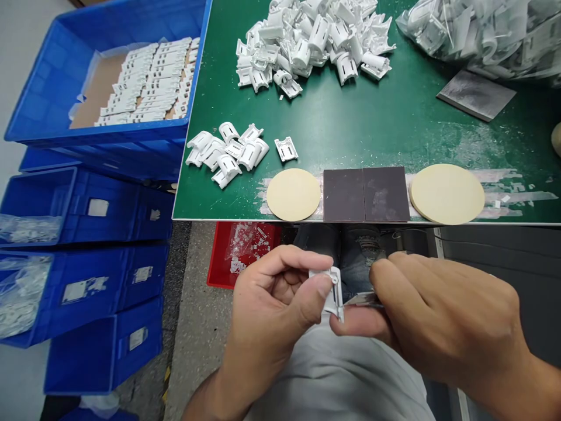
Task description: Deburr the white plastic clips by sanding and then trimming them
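Between its thumb and forefinger, my left hand point(280, 298) pinches a small white plastic part point(335, 292) in front of my body, below the table's edge. My right hand point(442, 316) is wrapped round a small metal blade point(364, 299), whose tip meets the lower edge of that part. The right thumb presses close under the part's lower corner; the blade's handle is hidden in the fist. On the green table point(350, 128), a single white part point(286, 149) lies near a small group of similar parts point(249, 153).
A large pile of white parts point(307, 41) and a clear bag point(495, 41) lie at the back. Round cream pads point(293, 195) and dark square plates point(366, 194) line the front edge. Blue bins point(109, 131) stand left; a red bin point(219, 257) sits below the table.
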{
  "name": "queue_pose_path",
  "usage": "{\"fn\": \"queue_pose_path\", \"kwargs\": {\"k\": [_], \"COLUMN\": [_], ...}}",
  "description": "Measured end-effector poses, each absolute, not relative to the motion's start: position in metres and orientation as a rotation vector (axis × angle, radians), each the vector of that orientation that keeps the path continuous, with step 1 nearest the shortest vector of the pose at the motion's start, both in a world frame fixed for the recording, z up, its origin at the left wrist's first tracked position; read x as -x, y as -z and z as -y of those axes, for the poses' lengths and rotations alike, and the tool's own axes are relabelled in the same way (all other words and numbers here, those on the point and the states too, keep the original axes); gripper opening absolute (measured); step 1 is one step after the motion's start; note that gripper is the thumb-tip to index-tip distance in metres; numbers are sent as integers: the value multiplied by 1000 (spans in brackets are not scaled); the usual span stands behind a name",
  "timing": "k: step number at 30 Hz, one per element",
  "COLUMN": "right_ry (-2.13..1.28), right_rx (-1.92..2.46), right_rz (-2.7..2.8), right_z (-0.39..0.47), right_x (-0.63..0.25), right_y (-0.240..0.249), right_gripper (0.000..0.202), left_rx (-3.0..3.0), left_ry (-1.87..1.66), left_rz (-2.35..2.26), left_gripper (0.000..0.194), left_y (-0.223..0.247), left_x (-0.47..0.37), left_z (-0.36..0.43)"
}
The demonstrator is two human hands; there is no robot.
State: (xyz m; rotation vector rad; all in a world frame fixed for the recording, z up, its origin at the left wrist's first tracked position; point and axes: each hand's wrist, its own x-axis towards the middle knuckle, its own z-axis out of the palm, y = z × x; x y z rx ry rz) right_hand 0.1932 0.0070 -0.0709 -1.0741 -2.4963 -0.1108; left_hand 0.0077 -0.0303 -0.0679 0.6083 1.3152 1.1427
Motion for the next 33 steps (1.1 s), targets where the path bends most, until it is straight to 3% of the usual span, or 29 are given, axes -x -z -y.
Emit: {"fn": "queue_pose_path", "kwargs": {"k": [12,15,20,22,24,27,30,33], "right_ry": [-6,-460,-1718,-1908,-1821,-1209,-507,-230], "right_rx": [1037,1007,1040,1021,1035,1072,1005,963], "right_rz": [2425,2293,1831,1682,1728,2049,2307,2417], "right_z": [0,0,0,1,2,0,-3,-7], "right_x": [-195,-193,-185,-184,-184,-188,-190,-189], "right_y": [80,79,68,65,64,65,68,70], "right_gripper": [56,55,35,37,32,20,44,56], "left_rx": [-580,-657,-737,-645,-520,-378,-344,-358], "left_ry": [-1143,-1187,-1218,-1163,-1134,-1164,-1143,-1104], "left_rz": [-1326,-1395,-1241,-1062,-940,-830,-781,-776], "left_gripper": [12,9,15,21,15,8,11,16], "left_y": [69,67,61,63,67,71,72,71], "left_x": [-10,-13,-14,-12,-9,-8,-9,-10], "left_z": [30,30,28,27,25,23,23,25]}}
